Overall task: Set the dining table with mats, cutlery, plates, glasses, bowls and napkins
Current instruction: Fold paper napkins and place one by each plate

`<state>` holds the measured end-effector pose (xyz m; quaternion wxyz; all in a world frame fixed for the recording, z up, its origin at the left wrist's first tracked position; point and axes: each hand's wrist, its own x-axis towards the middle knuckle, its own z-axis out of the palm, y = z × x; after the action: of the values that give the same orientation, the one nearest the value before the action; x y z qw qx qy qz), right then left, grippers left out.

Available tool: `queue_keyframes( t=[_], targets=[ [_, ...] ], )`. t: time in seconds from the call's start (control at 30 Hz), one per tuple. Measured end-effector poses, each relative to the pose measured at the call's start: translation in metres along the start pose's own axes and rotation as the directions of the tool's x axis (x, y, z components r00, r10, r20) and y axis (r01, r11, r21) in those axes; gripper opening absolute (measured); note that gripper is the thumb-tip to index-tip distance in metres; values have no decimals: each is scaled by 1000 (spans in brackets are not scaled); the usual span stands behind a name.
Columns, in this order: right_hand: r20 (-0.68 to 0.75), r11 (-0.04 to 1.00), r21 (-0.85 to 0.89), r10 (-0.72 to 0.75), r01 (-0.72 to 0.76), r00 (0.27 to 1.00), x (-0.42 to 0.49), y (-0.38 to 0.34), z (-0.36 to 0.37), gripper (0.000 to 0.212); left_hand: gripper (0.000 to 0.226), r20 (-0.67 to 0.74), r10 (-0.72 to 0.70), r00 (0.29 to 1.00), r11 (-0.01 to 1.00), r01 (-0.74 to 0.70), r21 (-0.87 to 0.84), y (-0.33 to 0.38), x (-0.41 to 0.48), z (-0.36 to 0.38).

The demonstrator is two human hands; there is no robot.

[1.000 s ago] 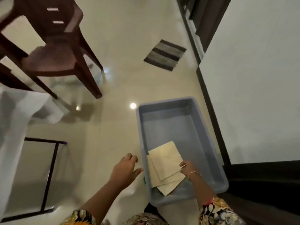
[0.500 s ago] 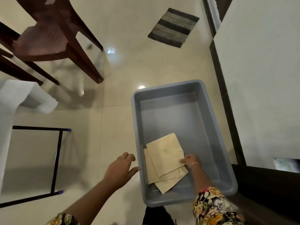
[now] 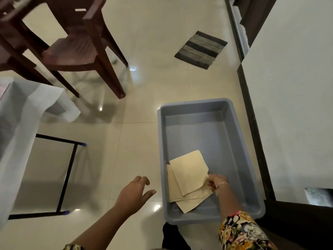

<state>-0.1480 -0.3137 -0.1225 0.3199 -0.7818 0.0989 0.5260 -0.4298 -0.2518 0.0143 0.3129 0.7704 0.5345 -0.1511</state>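
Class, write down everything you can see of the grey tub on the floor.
The grey tub is a rectangular, plastic-looking bin with rounded corners, a rolled rim and sloping walls. It stands upright on the tiled floor, near the dark skirting of a white wall. Inside, a few overlapping beige napkins lie at its near left corner, where the right hand reaches in and pinches their edge.

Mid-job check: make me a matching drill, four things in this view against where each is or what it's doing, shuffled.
1 beige sheets
2 left hand
3 right hand
4 striped rug

A on the floor beyond the grey tub
B above the tiles, holding nothing
C inside the tub
D pinching a sheet's edge

Pairs: 1-C, 2-B, 3-D, 4-A.
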Motion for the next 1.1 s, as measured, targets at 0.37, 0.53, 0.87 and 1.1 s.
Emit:
queue_keyframes(
  t=[0.37, 0.53, 0.87, 1.1],
  targets=[
    [-17, 955, 289, 71, -63, 997, -27, 3, -2, 28, 40, -13, -15, 1000, 995, 14, -99, -7, -32, 1],
    [-29, 953, 284, 121, -107, 992, -2, 14, 9, 33, 40, 19, 6, 1000, 996, -4, -90, -6, 2, 2],
    [-113, 983, -38, -184, 181, 976, -14, -16, 10, 24, 38, 25, -14, 1000, 990, 17, -138, -12, 19, -1],
    [13, 895, 60, -443, 442, 896, -122, -82, -5, 16, 23, -4, -21, 1000, 946, 19, -322, -8, 12, -27]
  ],
)
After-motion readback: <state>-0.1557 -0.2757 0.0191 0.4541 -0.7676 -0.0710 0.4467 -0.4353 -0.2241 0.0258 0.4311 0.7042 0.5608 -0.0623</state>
